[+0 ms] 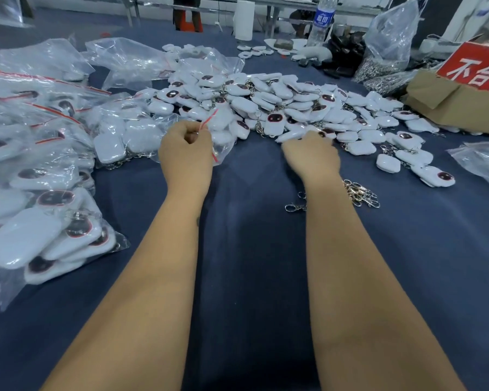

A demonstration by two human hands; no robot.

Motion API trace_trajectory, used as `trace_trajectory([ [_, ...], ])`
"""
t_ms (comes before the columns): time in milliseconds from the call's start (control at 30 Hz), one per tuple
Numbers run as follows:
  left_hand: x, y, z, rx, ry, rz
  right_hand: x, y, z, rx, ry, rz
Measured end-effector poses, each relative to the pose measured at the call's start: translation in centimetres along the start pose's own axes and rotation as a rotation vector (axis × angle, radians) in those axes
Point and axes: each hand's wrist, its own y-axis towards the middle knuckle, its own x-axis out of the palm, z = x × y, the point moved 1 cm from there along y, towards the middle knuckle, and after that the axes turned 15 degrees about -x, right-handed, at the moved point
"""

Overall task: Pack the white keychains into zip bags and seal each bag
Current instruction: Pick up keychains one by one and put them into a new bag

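Blue table (pixel 251 249): your left hand (pixel 185 153) is pinching a bag (pixel 223 136) at its mouth; right hand (pixel 312 153) is reaching into the far keychains (pixel 274 100), grip unclear.

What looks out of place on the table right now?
A cluster of loose metal clasps lies on the blue cloth beside the right forearm, with one stray clasp apart from it, none attached to keychains. Otherwise the keychain pile and filled bags look ordinary.
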Motion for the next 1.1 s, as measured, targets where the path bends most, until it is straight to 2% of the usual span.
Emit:
trace_trajectory([
  [100, -0.2, 0.3, -0.1, -0.024, -0.052, 0.045, 2.4, 0.6, -1.2, -0.133, 0.032, -0.073],
  [200, -0.2, 0.2, -0.2, -0.02, -0.038, 0.035, 4.0, 0.0, -2.7, -0.266, 0.064, -0.052],
  [467, -0.3, -0.5, 0.1, -0.026, -0.006, 0.02, 5.1, -1.1, -2.4, -0.275, 0.237, 0.257],
  [533, -0.4, -1.0, 0.2, 0.035, 0.073, 0.026, 4.7, -1.3, -2.8, -0.333, 0.375, 0.347],
  [600, -0.5, -1.3, 0.3, 0.098, 0.175, 0.026, 4.4, -1.8, -3.5, -0.36, 0.611, 0.418],
  [667, -0.5, -1.4, 0.5, 0.109, 0.221, 0.019, 4.2, -2.0, -4.0, -0.305, 0.85, 0.45],
  [733, -0.4, -1.3, 0.4, 0.084, 0.197, -0.022, 3.9, -1.9, -3.9, -0.217, 0.931, 0.504],
  [800, -0.3, -1.2, 0.4, 0.053, 0.184, -0.081, 3.8, -1.3, -3.1, -0.116, 0.777, 0.509],
  [900, -0.1, -1.2, 0.3, 0.012, 0.196, -0.148, 3.7, -0.8, -1.9, 0.016, 0.273, 0.362],
  [933, -0.1, -1.0, 0.2, -0.003, 0.204, -0.144, 3.8, -0.9, -1.9, 0.003, 0.167, 0.34],
  [1000, -0.1, -0.8, 0.1, -0.034, 0.211, -0.147, 4.1, -0.9, -2.3, -0.151, 0.048, 0.298],
  [1100, 0.1, -0.8, -0.1, -0.001, 0.292, -0.159, 5.5, -1.3, -3.0, -0.346, -0.094, 0.115],
])
